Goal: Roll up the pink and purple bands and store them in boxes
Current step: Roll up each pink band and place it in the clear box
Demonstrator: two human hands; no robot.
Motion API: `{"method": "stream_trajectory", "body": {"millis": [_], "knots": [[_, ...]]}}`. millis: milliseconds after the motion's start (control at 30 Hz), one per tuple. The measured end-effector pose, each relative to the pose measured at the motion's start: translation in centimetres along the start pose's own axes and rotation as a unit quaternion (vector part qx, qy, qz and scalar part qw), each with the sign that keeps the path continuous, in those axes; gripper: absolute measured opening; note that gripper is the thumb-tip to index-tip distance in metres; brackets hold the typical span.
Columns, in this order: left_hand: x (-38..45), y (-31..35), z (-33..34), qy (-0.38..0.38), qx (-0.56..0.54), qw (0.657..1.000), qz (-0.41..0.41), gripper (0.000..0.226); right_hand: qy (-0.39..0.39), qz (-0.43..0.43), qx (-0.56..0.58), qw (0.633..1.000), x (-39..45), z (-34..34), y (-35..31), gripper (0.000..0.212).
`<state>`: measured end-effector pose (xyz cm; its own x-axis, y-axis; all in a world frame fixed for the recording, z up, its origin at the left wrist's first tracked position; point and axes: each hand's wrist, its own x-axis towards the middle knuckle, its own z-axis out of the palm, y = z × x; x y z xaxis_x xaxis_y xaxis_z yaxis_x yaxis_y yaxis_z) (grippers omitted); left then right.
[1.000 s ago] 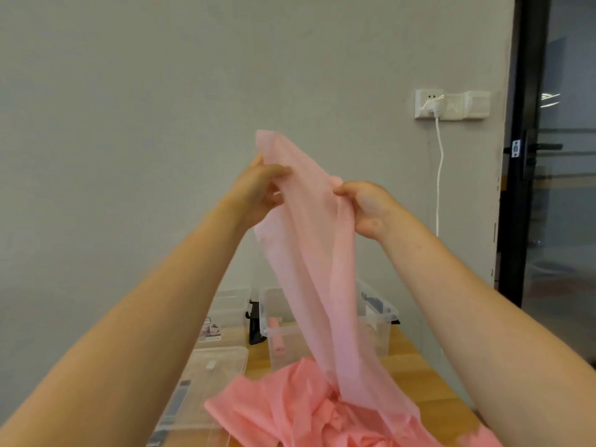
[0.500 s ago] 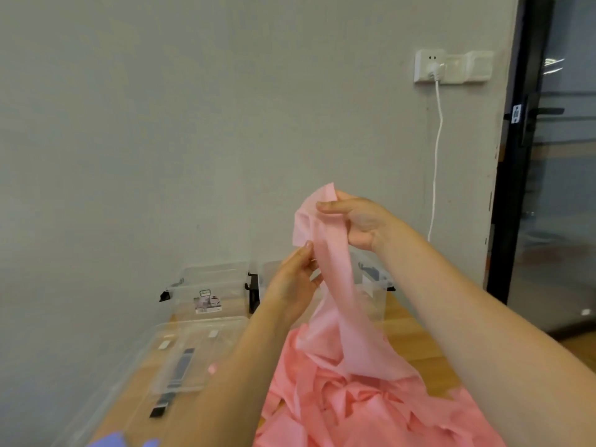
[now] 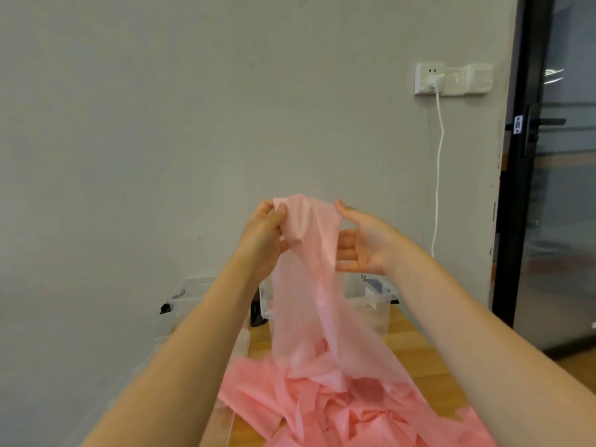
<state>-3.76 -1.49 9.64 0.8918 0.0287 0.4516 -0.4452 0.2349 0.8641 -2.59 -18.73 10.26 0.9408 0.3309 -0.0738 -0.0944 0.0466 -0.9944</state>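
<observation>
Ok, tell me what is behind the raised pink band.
Through the sheer pink band a clear box shows faintly on the wooden table, against the wall. What the box holds is blurred by the cloth; the left hand and right hand hold the band's top.

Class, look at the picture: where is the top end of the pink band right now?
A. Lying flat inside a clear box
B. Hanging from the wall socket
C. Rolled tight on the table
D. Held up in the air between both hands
D: the left hand and right hand hold the pink band raised, its length trailing down to the pile on the table.
</observation>
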Motion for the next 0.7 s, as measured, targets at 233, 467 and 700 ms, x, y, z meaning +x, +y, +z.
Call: {"method": "stream_trajectory", "body": {"millis": [233, 467, 700], "knots": [[2.8, 5.3, -0.3, -0.021, 0.066, 0.995, 0.070, 0.032, 0.216, -0.224, -0.122, 0.942, 1.5, 1.4, -2.6, 0.020], [3.6, 4.0, -1.1, -0.064, -0.100, 0.992, 0.049, 0.053, 0.059, -0.199, 0.144, 0.967, 2.4, 2.1, -6.1, 0.025], [-0.8, -3.4, -0.4, -0.082, -0.237, 0.966, -0.071, 0.065, -0.015, -0.142, 0.188, 0.972, 2.1, 3.3, -5.0, 0.016]]}}
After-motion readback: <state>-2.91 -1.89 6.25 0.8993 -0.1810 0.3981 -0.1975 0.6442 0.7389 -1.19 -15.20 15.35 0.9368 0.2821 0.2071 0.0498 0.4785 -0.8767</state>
